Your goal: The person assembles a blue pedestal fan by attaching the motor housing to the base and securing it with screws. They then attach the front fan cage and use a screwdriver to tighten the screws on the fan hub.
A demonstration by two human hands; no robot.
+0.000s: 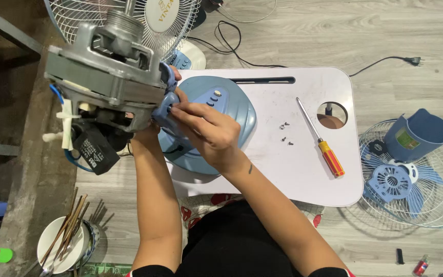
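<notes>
Holding the gray fan motor (pixel 103 72) up over the left edge of the white lap desk (pixel 303 169), we keep it steady with both hands. Our left hand (pixel 147 134) is under the motor and mostly hidden, so we cannot tell how its fingers sit. Our right hand (pixel 208 131) is closed, pinching the blue neck piece (pixel 166 105) at the motor's side. To do this well, we think a firm pinch and slow, small moves are best, because the motor looks heavy and its black box (pixel 94 149) hangs loose on wires.

Just past our hands, the blue fan base (pixel 232 105) sits on the desk's left side. Near the middle lie small screws (pixel 284 131), so we should not bump them off. The screwdriver (pixel 321 141) lies toward the right edge, beside the round hole (pixel 332 115). The desk's front right corner has open room. On the floor to the right rest the fan guard (pixel 439 205) and blue blades (pixel 393 182).
</notes>
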